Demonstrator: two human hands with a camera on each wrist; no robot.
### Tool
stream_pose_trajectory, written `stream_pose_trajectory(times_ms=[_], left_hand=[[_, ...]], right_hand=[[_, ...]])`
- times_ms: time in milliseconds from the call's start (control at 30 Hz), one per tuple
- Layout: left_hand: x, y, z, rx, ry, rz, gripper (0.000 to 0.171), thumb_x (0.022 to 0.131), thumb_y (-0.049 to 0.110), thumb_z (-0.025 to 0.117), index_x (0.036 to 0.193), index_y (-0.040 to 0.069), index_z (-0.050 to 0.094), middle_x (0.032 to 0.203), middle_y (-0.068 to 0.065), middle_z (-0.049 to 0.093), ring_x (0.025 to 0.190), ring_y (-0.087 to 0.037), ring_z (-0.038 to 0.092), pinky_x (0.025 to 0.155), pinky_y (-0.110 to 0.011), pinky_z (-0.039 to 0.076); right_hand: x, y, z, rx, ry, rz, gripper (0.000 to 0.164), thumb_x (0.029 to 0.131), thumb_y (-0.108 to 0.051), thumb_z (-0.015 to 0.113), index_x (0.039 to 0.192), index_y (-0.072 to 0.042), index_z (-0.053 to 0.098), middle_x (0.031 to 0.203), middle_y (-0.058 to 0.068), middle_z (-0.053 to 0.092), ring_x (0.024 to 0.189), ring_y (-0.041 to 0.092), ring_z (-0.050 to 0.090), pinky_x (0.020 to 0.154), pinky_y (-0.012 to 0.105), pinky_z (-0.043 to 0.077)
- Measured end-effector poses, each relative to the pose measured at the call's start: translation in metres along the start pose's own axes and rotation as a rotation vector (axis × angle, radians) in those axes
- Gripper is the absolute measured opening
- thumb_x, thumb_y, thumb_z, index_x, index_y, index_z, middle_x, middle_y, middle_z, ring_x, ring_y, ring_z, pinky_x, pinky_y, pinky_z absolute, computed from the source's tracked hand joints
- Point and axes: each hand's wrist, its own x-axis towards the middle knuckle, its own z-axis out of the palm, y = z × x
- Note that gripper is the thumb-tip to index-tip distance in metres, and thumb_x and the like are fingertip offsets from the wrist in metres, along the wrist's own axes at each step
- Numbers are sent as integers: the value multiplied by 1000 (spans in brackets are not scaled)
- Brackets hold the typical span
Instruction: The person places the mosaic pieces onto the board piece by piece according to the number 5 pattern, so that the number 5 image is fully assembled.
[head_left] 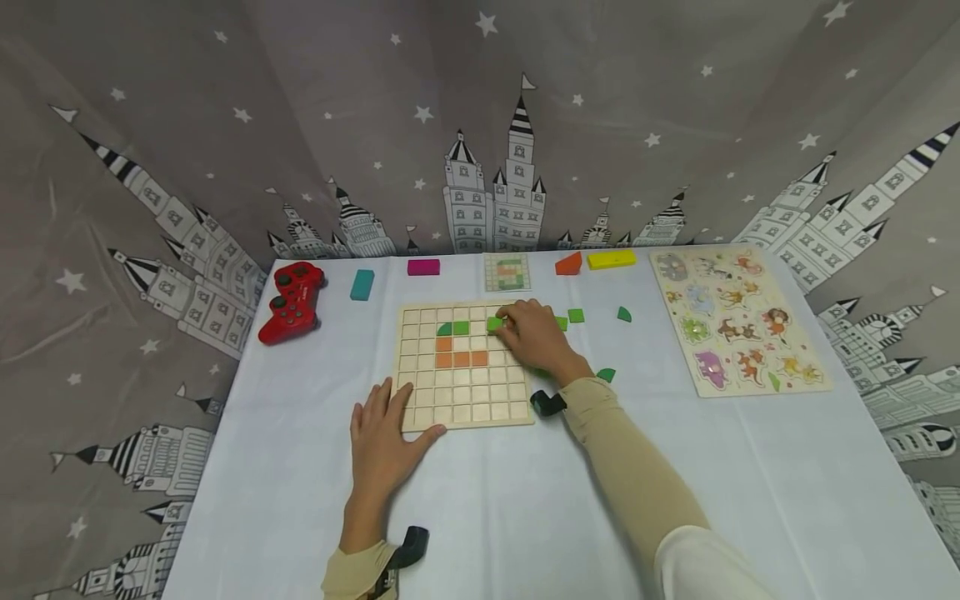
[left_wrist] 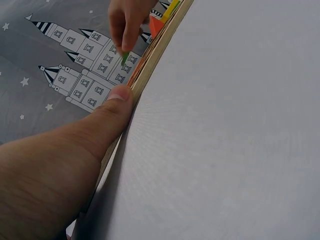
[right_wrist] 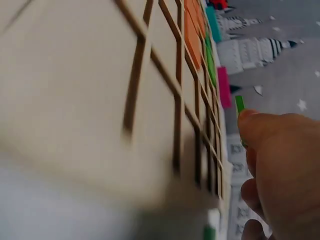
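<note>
Head view: left of the grid board (head_left: 480, 396) lie one red game controller (head_left: 292, 304) and one teal block (head_left: 362, 285). The left hand (head_left: 381, 446), spread wide, touches its near left corner. On it sit one green quarter-circle (head_left: 445, 329), four orange squares (head_left: 462, 359), one green square (head_left: 461, 328). Over its far right part, the right hand (head_left: 536, 335) pinches one green piece (head_left: 492, 324).

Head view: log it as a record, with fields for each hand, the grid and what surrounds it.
Left hand: rests at the grid's near left corner
Right hand: pinches a green tile over the grid
In grid: four orange tiles, green square, green quarter-round
Back row: magenta block, card, orange block, yellow block
Back left: controller, teal block
Right: animal board
</note>
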Motion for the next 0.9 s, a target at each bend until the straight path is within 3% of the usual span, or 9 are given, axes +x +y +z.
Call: stream_pose_trajectory(times_ms=[333, 700, 900], left_hand=[[0, 0, -1, 4, 1, 6, 92, 79, 62, 78, 151, 15, 47, 164, -21, 31, 155, -43, 20, 124, -65, 9], [0, -2, -4, 15, -50, -23, 92, 81, 63, 75, 154, 17, 44, 167, -19, 27, 158, -39, 15, 126, -63, 5], [1, -2, -2, 11, -40, -15, 92, 81, 64, 75, 154, 17, 44, 167, -19, 27, 157, -40, 16, 126, -63, 6]], right_hand=[[15, -20, 17, -41, -44, 15, 31, 103, -35, 60, 127, -16, 67, 95, 0, 59, 94, 21, 48, 81, 40, 35], [22, -26, 12, -74, -66, -2, 31, 102, -33, 61, 128, -18, 70, 100, 0, 65, 96, 21, 53, 86, 42, 43], [23, -30, 8, -69, -80, 19, 32, 100, -35, 64, 127, -20, 72, 97, -1, 65, 94, 20, 53, 87, 42, 42]])
